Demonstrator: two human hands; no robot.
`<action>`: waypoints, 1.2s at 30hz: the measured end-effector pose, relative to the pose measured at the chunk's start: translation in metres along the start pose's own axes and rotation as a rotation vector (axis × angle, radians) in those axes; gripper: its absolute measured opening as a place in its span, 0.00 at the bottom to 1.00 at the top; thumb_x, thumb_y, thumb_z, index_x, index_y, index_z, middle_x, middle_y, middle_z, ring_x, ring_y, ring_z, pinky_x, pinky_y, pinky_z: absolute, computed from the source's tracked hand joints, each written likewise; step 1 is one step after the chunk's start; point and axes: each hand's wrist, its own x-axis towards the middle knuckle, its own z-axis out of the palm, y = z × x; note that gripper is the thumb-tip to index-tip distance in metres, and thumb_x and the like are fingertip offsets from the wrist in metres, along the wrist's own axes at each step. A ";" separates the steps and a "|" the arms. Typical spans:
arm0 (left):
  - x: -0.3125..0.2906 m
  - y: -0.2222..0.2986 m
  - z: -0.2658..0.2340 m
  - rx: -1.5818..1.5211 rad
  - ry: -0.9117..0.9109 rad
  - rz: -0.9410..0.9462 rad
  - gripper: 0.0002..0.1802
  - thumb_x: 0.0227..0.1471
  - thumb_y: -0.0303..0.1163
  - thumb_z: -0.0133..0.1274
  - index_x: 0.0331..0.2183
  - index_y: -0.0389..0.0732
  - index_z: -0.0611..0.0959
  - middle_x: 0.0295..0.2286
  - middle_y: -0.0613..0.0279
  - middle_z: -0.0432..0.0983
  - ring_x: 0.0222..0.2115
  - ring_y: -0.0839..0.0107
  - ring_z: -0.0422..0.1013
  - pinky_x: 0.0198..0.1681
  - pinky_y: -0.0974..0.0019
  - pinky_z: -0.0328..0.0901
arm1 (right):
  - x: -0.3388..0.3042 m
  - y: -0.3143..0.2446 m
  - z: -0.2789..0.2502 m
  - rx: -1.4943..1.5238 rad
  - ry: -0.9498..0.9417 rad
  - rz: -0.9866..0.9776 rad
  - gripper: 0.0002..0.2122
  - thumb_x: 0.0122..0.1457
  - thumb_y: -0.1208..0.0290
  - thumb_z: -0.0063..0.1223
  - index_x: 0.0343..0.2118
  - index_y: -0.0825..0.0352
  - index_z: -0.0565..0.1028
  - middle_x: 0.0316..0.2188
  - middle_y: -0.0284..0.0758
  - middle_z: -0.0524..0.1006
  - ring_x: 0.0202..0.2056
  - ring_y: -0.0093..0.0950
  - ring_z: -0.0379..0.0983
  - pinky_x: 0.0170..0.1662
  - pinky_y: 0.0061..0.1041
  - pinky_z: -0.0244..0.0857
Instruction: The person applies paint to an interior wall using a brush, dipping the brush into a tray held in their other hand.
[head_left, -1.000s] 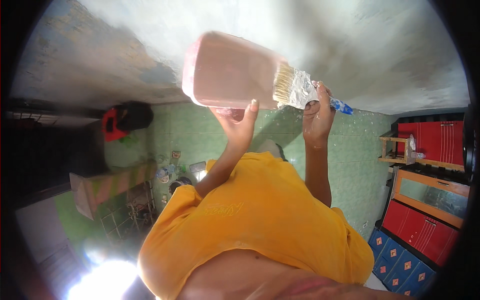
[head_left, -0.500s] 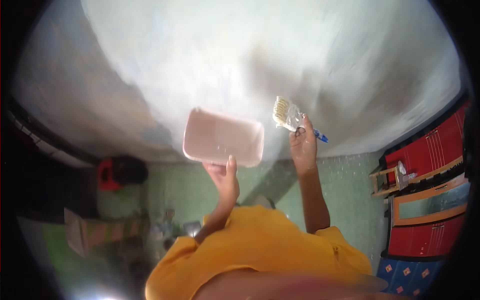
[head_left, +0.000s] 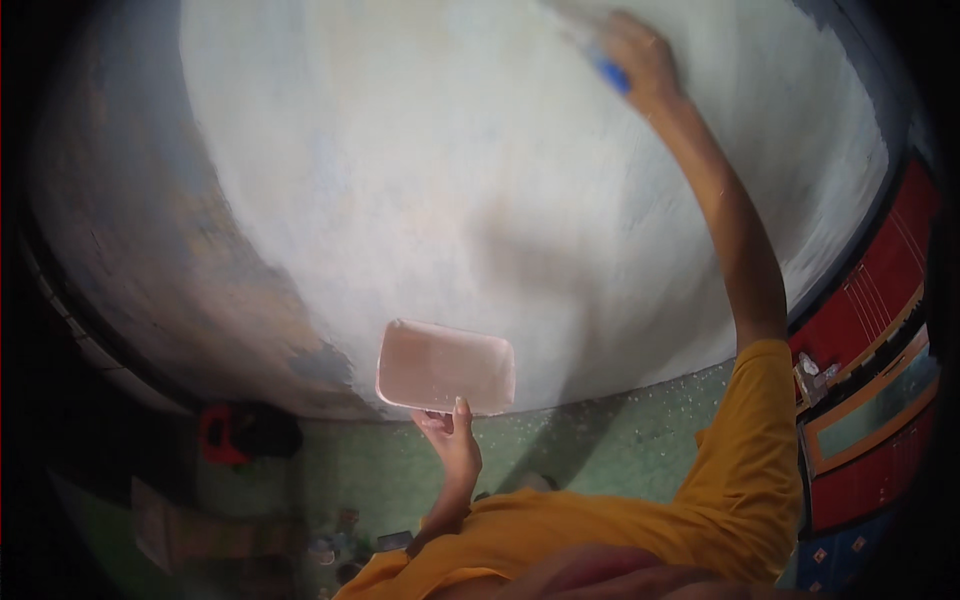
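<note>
My left hand (head_left: 455,445) grips the near rim of a pink rectangular tub (head_left: 445,368), thumb over the edge and fingers underneath. A pale layer coats the inside of the tub. High on the wall (head_left: 380,170), my right hand (head_left: 640,60) is closed round a paintbrush with a blue handle (head_left: 611,74). The brush head lies toward the upper left of that hand, blurred and close to the wall, and I cannot tell whether it touches. White paint covers the wall's middle, with patchy grey and tan at the left.
A red and orange cabinet (head_left: 865,310) stands along the right side. On the green floor (head_left: 640,440) are white specks near the wall. A red and black object (head_left: 240,432) sits at the left, a cardboard box (head_left: 160,525) nearer me.
My right hand has lifted the paintbrush from beside the tub to high on the wall, the arm now stretched out. The tub and left hand appear lower in view, which has tilted up.
</note>
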 end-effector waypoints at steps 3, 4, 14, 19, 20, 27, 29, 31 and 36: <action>0.003 -0.004 -0.003 0.001 0.032 -0.004 0.32 0.55 0.31 0.53 0.55 0.43 0.54 0.51 0.58 0.55 0.51 0.67 0.59 0.53 0.58 0.62 | -0.044 -0.044 0.024 -0.062 -0.258 -0.010 0.18 0.50 0.73 0.55 0.46 0.55 0.76 0.43 0.33 0.76 0.39 0.33 0.75 0.41 0.29 0.72; 0.005 -0.006 -0.002 -0.004 0.040 -0.009 0.32 0.55 0.32 0.53 0.55 0.43 0.54 0.51 0.57 0.55 0.52 0.66 0.59 0.53 0.58 0.62 | -0.067 -0.056 0.025 0.003 -0.285 -0.024 0.19 0.49 0.73 0.54 0.47 0.54 0.76 0.43 0.33 0.76 0.39 0.32 0.75 0.41 0.28 0.72; 0.006 -0.006 -0.006 -0.021 0.056 -0.029 0.33 0.54 0.33 0.54 0.54 0.42 0.53 0.51 0.56 0.55 0.52 0.65 0.58 0.53 0.57 0.61 | 0.000 0.014 0.015 0.343 -0.459 0.227 0.15 0.54 0.57 0.56 0.43 0.57 0.78 0.33 0.39 0.78 0.36 0.37 0.75 0.42 0.31 0.67; 0.005 -0.009 -0.006 -0.024 0.041 -0.049 0.32 0.54 0.32 0.55 0.53 0.42 0.54 0.51 0.56 0.55 0.51 0.66 0.59 0.53 0.58 0.61 | 0.125 0.076 -0.028 -0.041 -0.170 0.279 0.13 0.53 0.64 0.57 0.37 0.68 0.78 0.40 0.43 0.78 0.42 0.39 0.74 0.47 0.30 0.67; 0.005 -0.008 -0.006 -0.024 0.052 -0.047 0.32 0.54 0.32 0.55 0.53 0.42 0.54 0.51 0.56 0.55 0.51 0.66 0.59 0.53 0.58 0.61 | 0.126 0.069 -0.023 -0.030 -0.169 0.275 0.13 0.53 0.64 0.57 0.37 0.68 0.78 0.40 0.43 0.78 0.42 0.39 0.74 0.47 0.30 0.67; 0.004 -0.010 -0.014 -0.046 0.102 -0.064 0.30 0.54 0.30 0.54 0.52 0.40 0.55 0.48 0.57 0.58 0.50 0.68 0.59 0.52 0.61 0.60 | -0.016 -0.036 0.036 -0.283 -0.403 -0.034 0.22 0.48 0.72 0.52 0.50 0.58 0.74 0.38 0.34 0.76 0.36 0.31 0.74 0.39 0.30 0.71; 0.006 -0.012 -0.012 -0.087 0.106 -0.076 0.30 0.52 0.28 0.55 0.51 0.40 0.56 0.47 0.59 0.59 0.48 0.70 0.59 0.51 0.63 0.59 | -0.071 -0.080 0.037 0.016 -0.277 -0.105 0.24 0.47 0.72 0.54 0.51 0.58 0.72 0.38 0.31 0.77 0.37 0.29 0.75 0.37 0.28 0.72; 0.007 -0.017 -0.019 -0.103 0.092 -0.101 0.31 0.52 0.28 0.55 0.51 0.40 0.56 0.47 0.58 0.59 0.49 0.69 0.59 0.51 0.63 0.59 | -0.107 -0.120 0.028 0.176 -0.510 -0.076 0.22 0.49 0.71 0.54 0.51 0.56 0.73 0.40 0.31 0.77 0.38 0.29 0.75 0.37 0.28 0.72; 0.008 -0.022 -0.024 -0.068 0.058 -0.105 0.32 0.53 0.31 0.55 0.52 0.40 0.55 0.48 0.57 0.58 0.49 0.68 0.60 0.51 0.61 0.61 | -0.079 -0.091 0.023 0.495 -0.742 0.088 0.17 0.55 0.67 0.52 0.49 0.47 0.75 0.44 0.31 0.77 0.42 0.33 0.74 0.47 0.31 0.68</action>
